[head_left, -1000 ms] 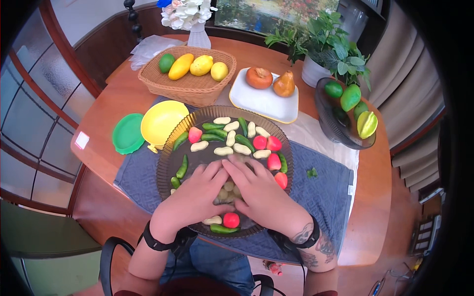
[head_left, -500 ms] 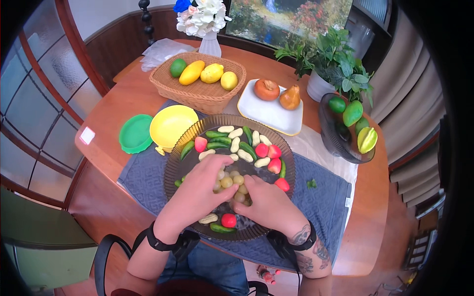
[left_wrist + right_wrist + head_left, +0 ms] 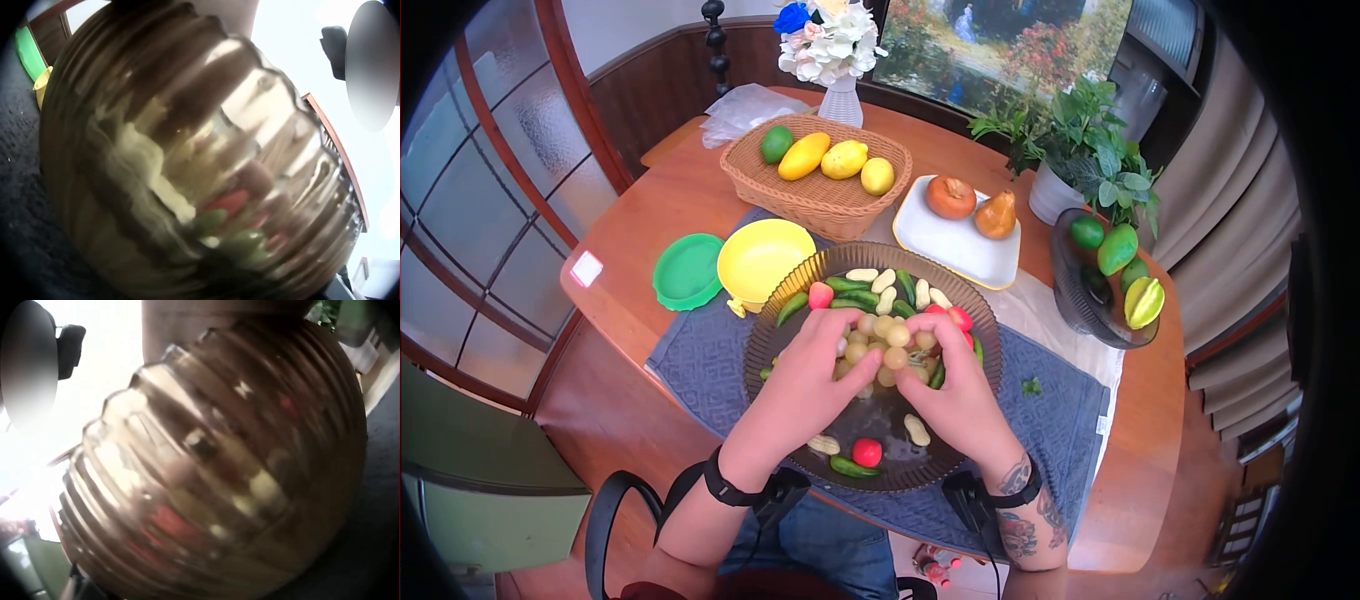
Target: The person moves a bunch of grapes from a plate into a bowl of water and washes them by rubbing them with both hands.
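Observation:
Both hands hold a bunch of pale green grapes (image 3: 894, 338) over the middle of a ribbed, dark glass bowl (image 3: 772, 318). My left hand (image 3: 808, 368) curls round the bunch's left side, my right hand (image 3: 953, 383) round its right side. In the bowl, green peppers (image 3: 853, 285), peanuts (image 3: 916, 430) and red radish-like pieces (image 3: 866, 452) lie about the grapes. The left wrist view shows the bowl's ribbed side (image 3: 156, 187) close up, with blurred contents behind the glass; the right wrist view shows its other side (image 3: 219, 475).
Behind the bowl stand a wicker basket (image 3: 820, 203) of fruit and a white tray (image 3: 960, 250) with two fruits. A yellow bowl (image 3: 765, 258) and green lid (image 3: 688, 272) are at the left, a dark glass dish (image 3: 1080, 290) at the right. A blue cloth (image 3: 1050, 430) lies underneath.
The hands have parted from over the grapes to either side of them, and the bunch has moved away from the body, toward the bowl's far side. A peanut now shows beside the right hand.

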A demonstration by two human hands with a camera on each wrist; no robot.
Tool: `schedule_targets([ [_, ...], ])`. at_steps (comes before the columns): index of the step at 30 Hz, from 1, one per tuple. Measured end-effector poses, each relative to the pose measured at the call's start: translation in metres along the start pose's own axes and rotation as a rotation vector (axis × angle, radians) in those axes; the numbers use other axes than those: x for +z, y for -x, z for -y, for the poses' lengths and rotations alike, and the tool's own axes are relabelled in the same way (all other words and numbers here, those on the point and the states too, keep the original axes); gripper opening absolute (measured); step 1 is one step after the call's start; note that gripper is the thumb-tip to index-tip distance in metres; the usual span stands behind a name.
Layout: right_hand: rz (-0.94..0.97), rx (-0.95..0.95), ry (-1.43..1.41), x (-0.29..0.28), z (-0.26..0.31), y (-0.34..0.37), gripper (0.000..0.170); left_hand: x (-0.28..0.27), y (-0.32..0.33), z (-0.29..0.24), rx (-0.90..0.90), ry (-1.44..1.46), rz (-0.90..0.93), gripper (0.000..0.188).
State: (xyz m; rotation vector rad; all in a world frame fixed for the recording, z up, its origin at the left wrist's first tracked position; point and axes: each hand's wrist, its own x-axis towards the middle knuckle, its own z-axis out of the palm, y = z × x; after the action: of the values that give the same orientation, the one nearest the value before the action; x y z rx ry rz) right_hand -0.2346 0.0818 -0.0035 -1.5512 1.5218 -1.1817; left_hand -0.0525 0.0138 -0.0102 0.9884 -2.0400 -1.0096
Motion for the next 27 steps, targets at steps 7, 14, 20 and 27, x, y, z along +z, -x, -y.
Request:
schedule_targets([
  [7,-0.131,0.002,-0.048,0.002,0.003,-0.002,0.042,0.004,0.001,0.005,0.104,-0.107,0.13,0.056],
  [14,-0.129,-0.07,0.037,0.003,0.007,-0.002,0.045,0.005,0.004,0.012,0.058,-0.168,0.343,0.064],
  [20,0.036,-0.081,-0.011,0.002,0.012,0.0,0.042,0.004,0.006,0.012,0.092,-0.204,0.35,0.059],
  [27,-0.106,-0.359,0.188,-0.001,0.004,-0.003,0.03,0.007,0.0,0.01,0.277,-0.057,0.199,0.051],
])
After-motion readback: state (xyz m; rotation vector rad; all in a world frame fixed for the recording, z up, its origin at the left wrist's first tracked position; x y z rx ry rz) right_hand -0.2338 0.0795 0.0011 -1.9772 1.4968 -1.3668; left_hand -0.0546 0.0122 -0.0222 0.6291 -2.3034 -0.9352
